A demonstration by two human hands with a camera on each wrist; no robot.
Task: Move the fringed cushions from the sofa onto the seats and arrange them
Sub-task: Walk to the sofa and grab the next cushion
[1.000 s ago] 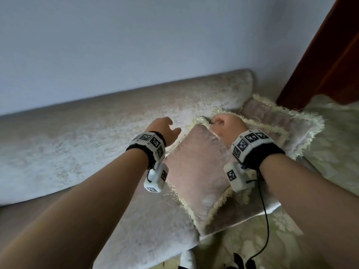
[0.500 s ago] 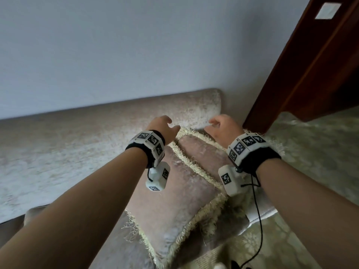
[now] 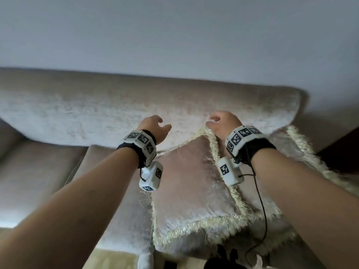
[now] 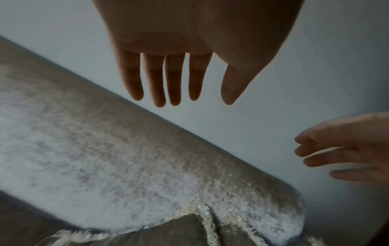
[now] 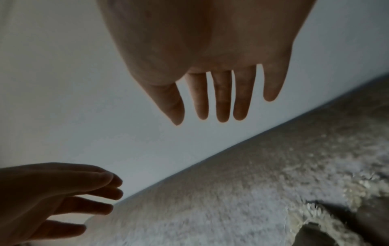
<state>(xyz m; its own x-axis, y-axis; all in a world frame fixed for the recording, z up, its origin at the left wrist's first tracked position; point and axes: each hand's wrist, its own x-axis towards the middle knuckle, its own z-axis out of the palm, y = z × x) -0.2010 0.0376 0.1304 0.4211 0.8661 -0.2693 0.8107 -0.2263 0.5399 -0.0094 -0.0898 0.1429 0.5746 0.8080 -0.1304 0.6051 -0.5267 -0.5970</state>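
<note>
Two pinkish cushions with cream fringe lean against the sofa back at the right end of the seat. The nearer cushion stands left of the second cushion, which my right arm partly hides. My left hand hovers above the first cushion's upper left, fingers straight and empty, as the left wrist view shows. My right hand hangs just over the first cushion's top corner, fingers straight, holding nothing. Neither hand touches a cushion.
The beige velvet sofa seat stretches to the left of the cushions. A pale wall rises behind the sofa back. A dark wooden door frame stands at the right. A patterned carpet lies below the seat's front edge.
My right hand has let go of the cushion corner it pinched a second ago and opened. Both hands have lifted slightly, and the view has swung left.
</note>
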